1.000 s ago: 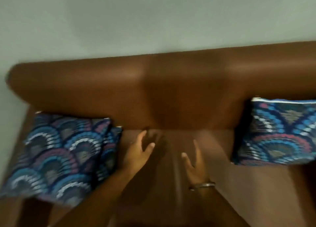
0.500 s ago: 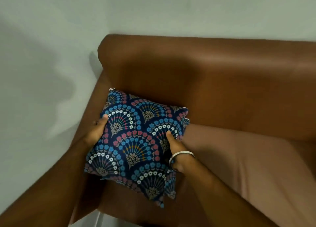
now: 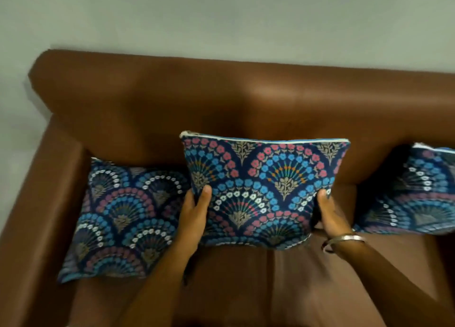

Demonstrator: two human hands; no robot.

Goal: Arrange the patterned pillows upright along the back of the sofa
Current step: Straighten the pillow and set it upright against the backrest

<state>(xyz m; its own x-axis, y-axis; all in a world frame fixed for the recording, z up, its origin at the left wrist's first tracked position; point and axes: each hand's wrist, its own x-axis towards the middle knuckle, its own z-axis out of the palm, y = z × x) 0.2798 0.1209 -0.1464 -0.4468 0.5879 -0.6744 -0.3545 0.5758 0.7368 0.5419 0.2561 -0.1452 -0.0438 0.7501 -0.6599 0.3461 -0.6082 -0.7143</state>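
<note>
1. While our left hand (image 3: 194, 213) clasps the lower left edge of the middle navy square fabric pillow with fan-shaped flower print (image 3: 261, 191), its thumb lies flat on the front face and the other fingers wrap out of sight behind.
2. Our right hand (image 3: 331, 214) grips the lower right edge of the same pillow, thumb on the front and the remaining fingers curled round the side; a thin silver metal bangle (image 3: 344, 239) circles that wrist.
3. We hold this pillow upright at the middle of the brown smooth leather sofa (image 3: 246, 100), its top seam against the backrest and its bottom edge at the seat cushion.
4. We count three pillows of the same print: the held one, a left pillow (image 3: 123, 218) leaning back in the corner by the armrest, and a right pillow (image 3: 413, 193) standing against the backrest, cut off by the frame edge.
5. Left pillow touches the held one; the right one stands just beside our right hand.
6. Behind the sofa runs a plain pale grey-green wall (image 3: 221, 18).
</note>
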